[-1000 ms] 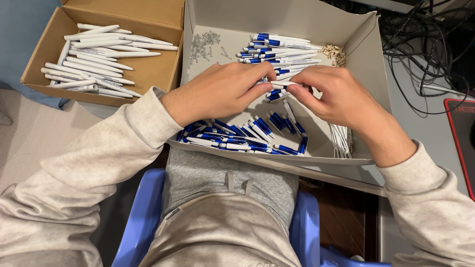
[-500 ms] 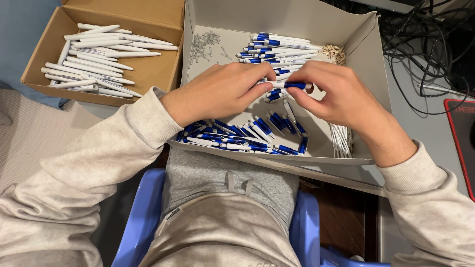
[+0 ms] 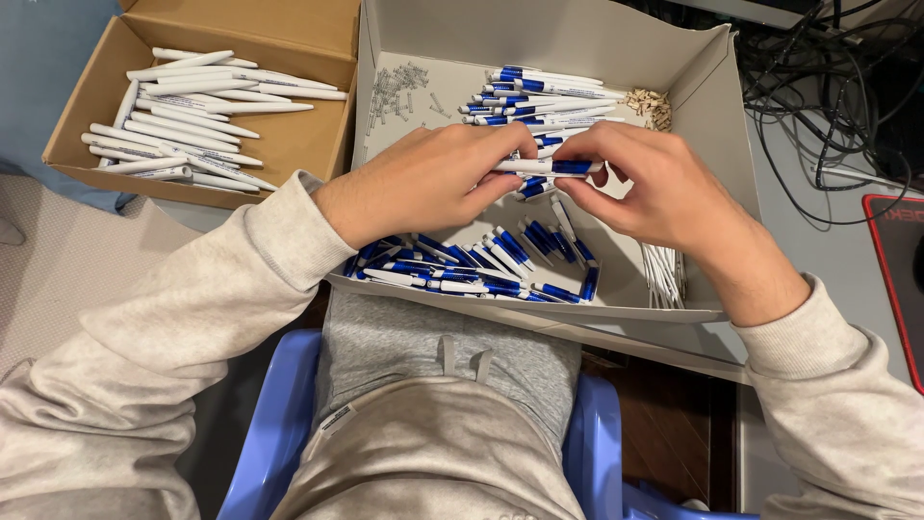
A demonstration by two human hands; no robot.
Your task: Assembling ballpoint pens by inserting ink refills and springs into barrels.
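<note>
Both hands meet over a grey cardboard tray (image 3: 714, 106). My left hand (image 3: 433, 178) and my right hand (image 3: 654, 188) hold one white and blue pen (image 3: 553, 167) level between their fingertips. Under the hands lies a loose heap of blue and white pen parts (image 3: 481, 270) near the tray's front edge. A stack of finished blue and white pens (image 3: 539, 96) lies at the back of the tray. Small metal springs (image 3: 399, 91) are scattered at the back left, and a little pile of tan bits (image 3: 650, 104) at the back right.
A brown cardboard box (image 3: 289, 144) at the left holds several white pen barrels (image 3: 183, 106). Thin white refills (image 3: 662, 274) lie at the tray's right. Black cables (image 3: 828, 96) tangle at the far right, beside a red-edged mat (image 3: 900, 279). I sit on a blue chair (image 3: 279, 424).
My right hand has closed in on the pen, and both hands now hold it level between them, slightly higher over the tray.
</note>
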